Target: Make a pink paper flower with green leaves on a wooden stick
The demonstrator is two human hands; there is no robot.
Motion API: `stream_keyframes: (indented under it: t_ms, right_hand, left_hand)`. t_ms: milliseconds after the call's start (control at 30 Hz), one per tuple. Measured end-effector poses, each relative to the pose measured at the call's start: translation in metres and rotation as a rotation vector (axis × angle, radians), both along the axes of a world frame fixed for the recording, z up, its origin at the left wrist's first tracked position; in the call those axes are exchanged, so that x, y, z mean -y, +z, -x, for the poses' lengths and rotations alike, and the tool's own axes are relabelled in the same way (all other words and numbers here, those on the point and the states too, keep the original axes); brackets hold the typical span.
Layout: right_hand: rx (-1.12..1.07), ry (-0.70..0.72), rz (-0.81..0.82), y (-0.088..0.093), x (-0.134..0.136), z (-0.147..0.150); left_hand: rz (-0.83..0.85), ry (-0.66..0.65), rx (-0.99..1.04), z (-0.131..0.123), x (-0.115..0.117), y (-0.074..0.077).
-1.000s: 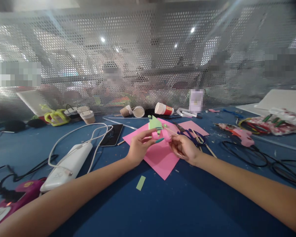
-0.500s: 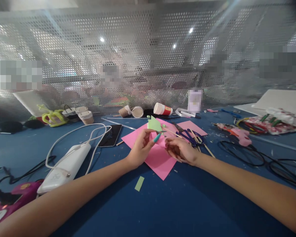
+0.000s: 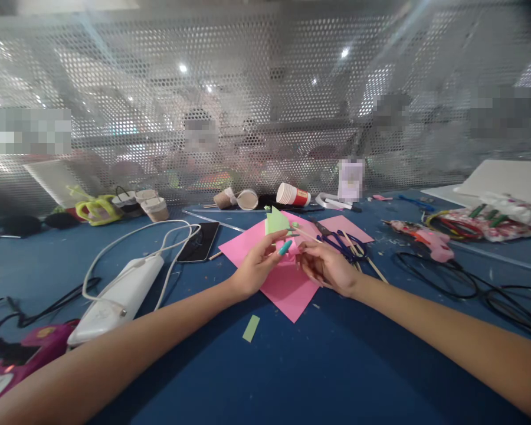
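Observation:
My left hand (image 3: 260, 267), with long turquoise nails, pinches a small pink paper piece (image 3: 293, 243) above the pink sheets. My right hand (image 3: 330, 268) has its curled fingers on the right side of that same piece, which looks bent or rolled. Fingers hide part of it. Beneath both hands lies a pink paper sheet (image 3: 292, 300), one corner pointing towards me. Green paper (image 3: 277, 221) lies just beyond my left fingers. Scissors with dark blue handles (image 3: 347, 247) and thin wooden sticks (image 3: 376, 269) rest right of my right hand. A green paper strip (image 3: 251, 328) lies nearer me.
Left are a phone (image 3: 199, 242), a white power bank (image 3: 115, 298) with a looped cable, and a magenta glue gun (image 3: 30, 360). A pink glue gun (image 3: 436, 245) with a black cord is right. Paper cups (image 3: 292, 195) lie before the perforated metal screen (image 3: 265, 106).
My left fingers have shifted slightly right and my hands are closer together at the small pink piece, which now appears more curled. The surrounding things have not moved on the table.

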State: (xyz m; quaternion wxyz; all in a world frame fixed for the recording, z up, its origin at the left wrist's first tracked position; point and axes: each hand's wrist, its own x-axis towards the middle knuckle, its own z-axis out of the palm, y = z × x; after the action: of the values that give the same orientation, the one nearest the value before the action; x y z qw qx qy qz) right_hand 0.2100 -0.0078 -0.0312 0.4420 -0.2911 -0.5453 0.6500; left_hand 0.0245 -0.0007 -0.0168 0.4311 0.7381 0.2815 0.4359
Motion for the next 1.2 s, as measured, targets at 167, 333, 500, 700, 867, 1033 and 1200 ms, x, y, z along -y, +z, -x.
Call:
stream_keyframes:
  t_ms: [167, 333, 500, 700, 867, 1033, 1200]
  right_hand:
    - [-0.07, 0.081, 0.122, 0.003, -0.007, -0.004]
    - [-0.051, 0.152, 0.172, 0.004, -0.01, -0.008]
    - [0.009, 0.052, 0.163, 0.006, -0.006, -0.006]
    - [-0.007, 0.08, 0.19, 0.009, -0.004, -0.004]
    - [-0.2, 0.098, 0.154, 0.008, -0.006, -0.007]
    - [-0.274, 0.104, 0.161, 0.006, -0.009, -0.009]
    - [-0.259, 0.135, 0.142, 0.006, -0.009, -0.01]
  left_hand:
    - [0.102, -0.031, 0.078, 0.003, 0.0, -0.001]
    - [0.122, -0.057, 0.068, 0.004, -0.004, -0.005]
    - [0.056, -0.08, -0.025, 0.001, -0.008, -0.011]
    - [0.214, -0.099, 0.015, -0.002, -0.006, -0.009]
    - [0.369, -0.05, 0.216, -0.001, -0.007, -0.004]
    - [0.632, -0.093, 0.478, 0.005, -0.012, 0.001]
    - [0.949, -0.131, 0.547, 0.008, -0.014, 0.009]
